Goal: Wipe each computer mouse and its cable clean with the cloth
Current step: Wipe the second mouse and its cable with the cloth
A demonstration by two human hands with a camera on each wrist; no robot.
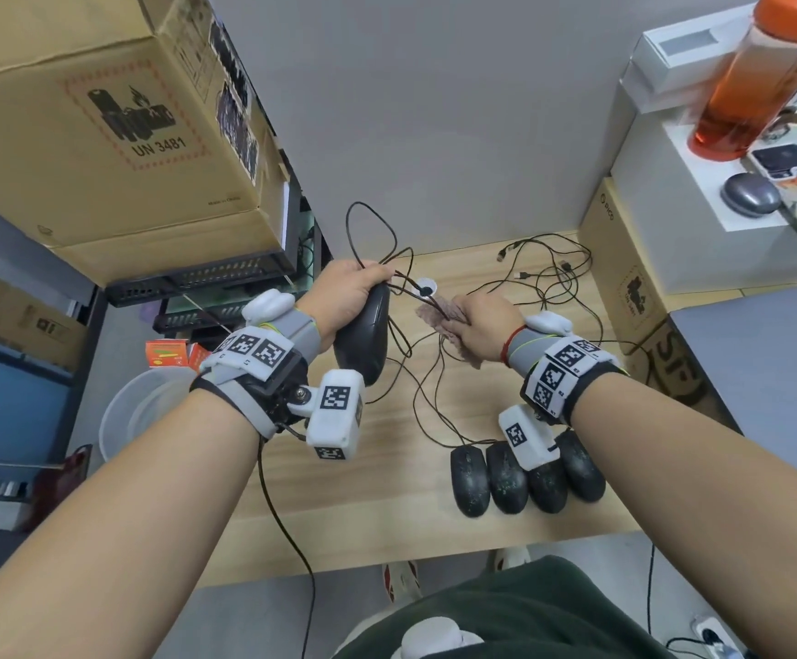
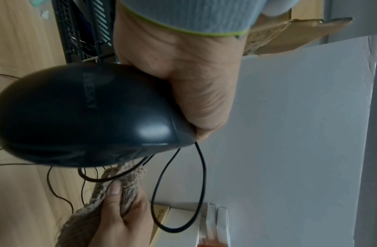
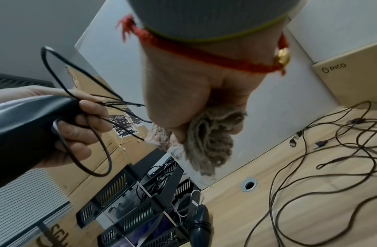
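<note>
My left hand (image 1: 349, 297) grips a black mouse (image 1: 363, 335) above the wooden table (image 1: 387, 516), with loops of its cable (image 1: 372, 230) gathered against the mouse under the fingers (image 3: 86, 120). The mouse (image 2: 81, 117) fills the left wrist view. My right hand (image 1: 482, 325) holds a brown fluffy cloth (image 1: 439, 316) bunched round a stretch of that cable; the cloth (image 3: 208, 142) sticks out of my fist. Several black speckled mice (image 1: 510, 478) lie side by side at the table's front right, partly behind my right wrist.
Tangled cables (image 1: 553, 287) with loose plugs spread over the back of the table. A cable hole (image 1: 427, 290) sits near the wall. Cardboard boxes (image 1: 101, 135) and black trays (image 1: 206, 287) stand left; white boxes and an orange bottle (image 1: 758, 78) right.
</note>
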